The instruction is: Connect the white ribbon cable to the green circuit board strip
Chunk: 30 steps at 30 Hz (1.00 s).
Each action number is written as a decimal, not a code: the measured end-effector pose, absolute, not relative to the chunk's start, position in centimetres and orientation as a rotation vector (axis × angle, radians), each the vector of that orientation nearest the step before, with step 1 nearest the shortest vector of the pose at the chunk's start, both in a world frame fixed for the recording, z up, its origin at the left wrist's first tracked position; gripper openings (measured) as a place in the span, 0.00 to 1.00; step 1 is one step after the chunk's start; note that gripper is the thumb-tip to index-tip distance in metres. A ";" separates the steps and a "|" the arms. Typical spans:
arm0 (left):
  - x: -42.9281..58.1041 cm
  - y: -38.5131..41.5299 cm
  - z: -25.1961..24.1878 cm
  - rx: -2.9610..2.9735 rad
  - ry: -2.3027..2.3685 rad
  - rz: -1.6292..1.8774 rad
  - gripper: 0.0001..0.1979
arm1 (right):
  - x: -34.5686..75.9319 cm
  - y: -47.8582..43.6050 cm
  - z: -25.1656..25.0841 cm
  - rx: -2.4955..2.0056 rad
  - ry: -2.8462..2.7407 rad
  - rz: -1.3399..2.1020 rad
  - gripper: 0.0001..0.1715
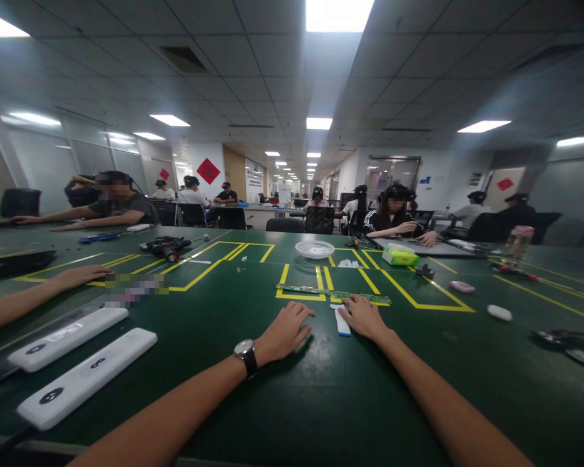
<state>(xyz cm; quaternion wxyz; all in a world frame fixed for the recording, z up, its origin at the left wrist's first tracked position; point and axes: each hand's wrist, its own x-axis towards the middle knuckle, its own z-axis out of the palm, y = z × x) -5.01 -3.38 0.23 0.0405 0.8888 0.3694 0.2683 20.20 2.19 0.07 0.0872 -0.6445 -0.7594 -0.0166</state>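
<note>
A long, thin green circuit board [311, 290] lies across the yellow tape lines on the green table. My right hand [365, 316] rests at its near edge, fingers stretched forward, the fingertips touching or just over the board. Beside that thumb, a white flat ribbon cable [342, 322] with a blue end runs toward me, partly covered by the hand. My left hand [283, 331], with a watch [246, 353] on its wrist, is on the near side of the board. Its fingers are loosely bent and apart, and nothing shows in them.
Beyond the board stands a white basket [315, 249]; right of it are small white pieces [349, 264] and a green tissue pack [400, 255]. Two white power strips [90, 376] lie left. A co-worker's hand [85, 275] reaches in from the left; other people sit across the table.
</note>
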 end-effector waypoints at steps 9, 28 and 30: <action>-4.7 -4.1 0.7 2.760 1.098 0.762 0.13 | 20.4 2.6 -0.2 -1.904 -2.188 -0.052 0.31; -4.9 -3.9 0.5 2.766 1.118 0.907 0.14 | 20.4 2.4 -0.1 -1.691 -2.378 -0.103 0.30; -4.9 -3.9 0.5 2.766 1.118 0.915 0.14 | 20.6 2.4 0.1 -1.709 -2.354 -0.097 0.30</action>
